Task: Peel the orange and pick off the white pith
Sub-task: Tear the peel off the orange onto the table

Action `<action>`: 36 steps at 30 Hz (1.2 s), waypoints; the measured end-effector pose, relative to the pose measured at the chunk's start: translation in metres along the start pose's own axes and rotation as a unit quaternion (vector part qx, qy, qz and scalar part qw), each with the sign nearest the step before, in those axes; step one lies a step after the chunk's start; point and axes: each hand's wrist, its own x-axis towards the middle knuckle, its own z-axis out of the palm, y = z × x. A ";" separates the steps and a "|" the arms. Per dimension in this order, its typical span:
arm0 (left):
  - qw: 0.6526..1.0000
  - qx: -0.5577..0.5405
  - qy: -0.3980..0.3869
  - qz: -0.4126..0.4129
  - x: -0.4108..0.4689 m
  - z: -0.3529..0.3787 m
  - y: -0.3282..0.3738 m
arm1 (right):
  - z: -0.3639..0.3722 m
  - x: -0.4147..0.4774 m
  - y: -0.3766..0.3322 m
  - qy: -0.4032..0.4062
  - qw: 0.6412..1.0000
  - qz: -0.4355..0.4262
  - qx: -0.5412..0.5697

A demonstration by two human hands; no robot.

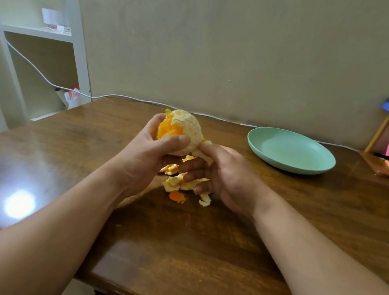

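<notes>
Right fingertips (206, 146) pinching the near end of a pale peel strip (206, 157), thumb and forefinger clamping it; remaining right fingers curling loosely below, gripping nothing visible. Strip hanging off the lower right flank of the orange (192, 126), its long axis running roughly 10 to 4 o'clock. The orange is sitting at about 10 o'clock from the pinch, touching distance, so a pull toward 4 or 5 o'clock looks like the natural tearing line. Left hand (145, 156) cradling the fruit from 8 o'clock, thumb pressing across its front, fingers wrapping behind; this hand is bearing the fruit, the right hand (226, 179) is doing the stripping. Most rind is already off: surface showing mostly white pith, with bare orange flesh opening at the upper left. Fruit being held above the table (195, 251), not resting on it. Scraps (176, 183) piling directly beneath, at 6 o'clock from the fruit. Green plate (291, 151) lying well apart at 3 o'clock.
</notes>
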 end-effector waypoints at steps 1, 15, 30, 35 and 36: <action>1.000 0.021 0.001 0.001 0.000 0.000 0.000 | -0.001 0.001 0.000 0.010 1.000 -0.006 -0.003; 0.986 0.141 0.090 0.014 -0.008 0.015 -0.003 | -0.008 0.006 0.002 0.161 0.938 -0.122 -0.281; 0.988 -0.114 0.106 -0.020 0.006 0.002 -0.003 | -0.004 0.007 0.003 0.124 0.983 -0.108 -0.085; 0.995 -0.020 0.094 -0.011 0.005 0.003 -0.005 | -0.010 0.001 0.002 0.104 0.912 -0.102 -0.382; 0.996 0.002 0.089 -0.013 0.005 0.003 -0.006 | -0.009 0.002 0.002 0.098 0.918 -0.103 -0.370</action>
